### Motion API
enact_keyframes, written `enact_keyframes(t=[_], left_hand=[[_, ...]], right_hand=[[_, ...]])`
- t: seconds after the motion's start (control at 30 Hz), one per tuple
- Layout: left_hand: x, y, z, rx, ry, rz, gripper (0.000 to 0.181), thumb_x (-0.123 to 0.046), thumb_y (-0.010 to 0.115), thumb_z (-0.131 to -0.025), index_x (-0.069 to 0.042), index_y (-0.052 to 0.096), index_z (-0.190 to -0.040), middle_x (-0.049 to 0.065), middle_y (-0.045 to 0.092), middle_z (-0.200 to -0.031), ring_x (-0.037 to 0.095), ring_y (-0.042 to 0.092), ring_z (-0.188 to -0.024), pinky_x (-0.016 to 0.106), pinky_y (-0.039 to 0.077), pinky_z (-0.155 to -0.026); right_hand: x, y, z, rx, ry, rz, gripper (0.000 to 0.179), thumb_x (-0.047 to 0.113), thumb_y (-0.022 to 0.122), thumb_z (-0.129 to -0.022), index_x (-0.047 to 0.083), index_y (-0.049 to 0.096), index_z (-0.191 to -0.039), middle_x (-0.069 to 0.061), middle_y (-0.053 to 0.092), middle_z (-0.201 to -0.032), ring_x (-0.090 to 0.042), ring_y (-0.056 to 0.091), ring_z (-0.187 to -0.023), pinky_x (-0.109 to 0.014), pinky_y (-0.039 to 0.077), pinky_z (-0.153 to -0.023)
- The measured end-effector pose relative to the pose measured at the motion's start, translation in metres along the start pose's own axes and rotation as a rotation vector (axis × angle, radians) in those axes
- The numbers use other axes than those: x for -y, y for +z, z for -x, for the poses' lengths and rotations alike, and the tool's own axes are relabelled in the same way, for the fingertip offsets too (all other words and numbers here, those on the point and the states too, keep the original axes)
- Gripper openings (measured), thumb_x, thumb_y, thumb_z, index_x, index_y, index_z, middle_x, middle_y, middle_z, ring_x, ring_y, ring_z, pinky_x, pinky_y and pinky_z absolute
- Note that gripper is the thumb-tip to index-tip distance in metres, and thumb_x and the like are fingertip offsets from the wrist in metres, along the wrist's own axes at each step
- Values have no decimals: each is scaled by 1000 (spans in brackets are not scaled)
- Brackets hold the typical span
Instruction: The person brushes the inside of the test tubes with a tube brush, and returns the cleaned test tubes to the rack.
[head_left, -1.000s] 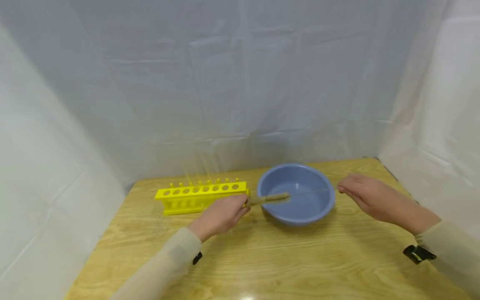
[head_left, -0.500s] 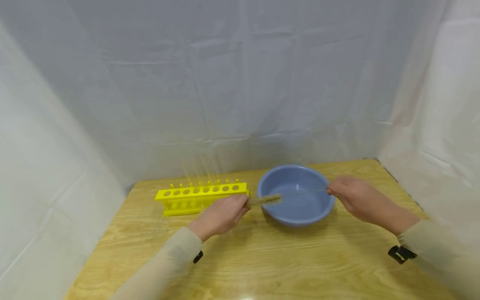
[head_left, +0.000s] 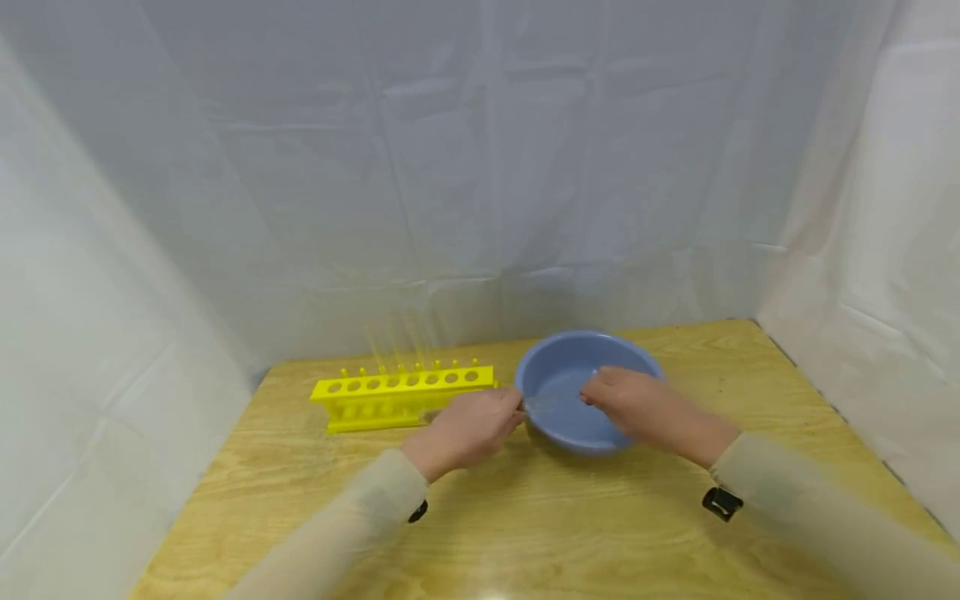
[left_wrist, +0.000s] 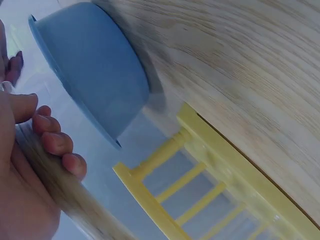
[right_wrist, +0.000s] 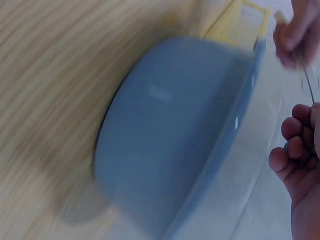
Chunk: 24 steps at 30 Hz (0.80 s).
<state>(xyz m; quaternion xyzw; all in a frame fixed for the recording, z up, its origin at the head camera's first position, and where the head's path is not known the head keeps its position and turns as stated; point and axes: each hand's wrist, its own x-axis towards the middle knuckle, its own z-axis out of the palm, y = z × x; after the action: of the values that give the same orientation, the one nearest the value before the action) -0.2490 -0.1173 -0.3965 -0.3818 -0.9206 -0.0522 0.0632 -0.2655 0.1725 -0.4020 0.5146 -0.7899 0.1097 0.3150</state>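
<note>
My left hand grips a clear test tube lying nearly level, its mouth end turned toward the right hand. Inside the tube, the tan bristles of a test tube brush show blurred in the left wrist view. Over the blue basin, my right hand pinches the brush's thin wire handle with curled fingers. The two hands are close together, joined by the wire. Left of the basin stands a yellow test tube rack, partly behind the left hand.
Several clear test tubes stand upright at the rack's back pegs. The wooden table extends toward me. White sheeting hangs behind the table and along both sides.
My right hand has moved left over the basin, toward the left hand. The brush bristles, earlier visible near the tube's mouth, have slid deeper leftward. The left hand has shifted slightly right.
</note>
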Motion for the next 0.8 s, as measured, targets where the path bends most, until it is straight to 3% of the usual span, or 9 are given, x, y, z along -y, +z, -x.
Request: enact_keyframes(t=[0.07,0.13,0.27,0.4,0.53,0.8], left_hand=[[-3,2,-3,-8,1,-4,13,-25,47,-108,-15,54,-107,-4,61,-88,11,60,-75,27,52,-64],[-4,4,-4,-14,-1,-13,12,-24,48,-108,-15,54,-105,-4,59,-85,10,56,-71,26,49,-61],[-3,6,-6,-50,11,-35,10,-23,50,-107,-14,54,-104,-4,55,-81,9,51,-67,24,44,-56],[-2,5,-8,-94,34,-49,11,-24,52,-106,-15,53,-99,-5,52,-77,8,47,-64,23,41,-54],[-1,5,-7,-93,43,-24,13,-26,51,-107,-16,51,-98,-6,49,-76,8,46,-63,23,40,-54],[2,8,-6,-114,70,-21,14,-28,52,-106,-17,50,-98,-7,50,-77,8,48,-65,24,44,-57]], right_hand=[[5,5,-6,27,5,-19,9,13,61,-101,10,63,-93,-2,61,-82,-15,60,-75,-28,54,-66],[11,6,-10,71,47,-71,9,6,67,-95,12,62,-90,1,60,-81,-12,59,-74,-28,52,-66],[15,5,-16,153,238,-308,29,9,56,-101,19,50,-74,12,44,-67,-2,41,-60,-24,40,-61],[12,3,-19,154,364,-564,39,8,48,-105,19,41,-69,14,30,-61,2,25,-54,-21,31,-57],[6,2,-16,139,342,-652,39,2,49,-104,17,40,-69,13,28,-61,3,23,-55,-20,29,-56],[-1,-2,-10,115,269,-672,39,-2,51,-102,17,39,-70,8,28,-61,3,19,-56,-21,28,-57]])
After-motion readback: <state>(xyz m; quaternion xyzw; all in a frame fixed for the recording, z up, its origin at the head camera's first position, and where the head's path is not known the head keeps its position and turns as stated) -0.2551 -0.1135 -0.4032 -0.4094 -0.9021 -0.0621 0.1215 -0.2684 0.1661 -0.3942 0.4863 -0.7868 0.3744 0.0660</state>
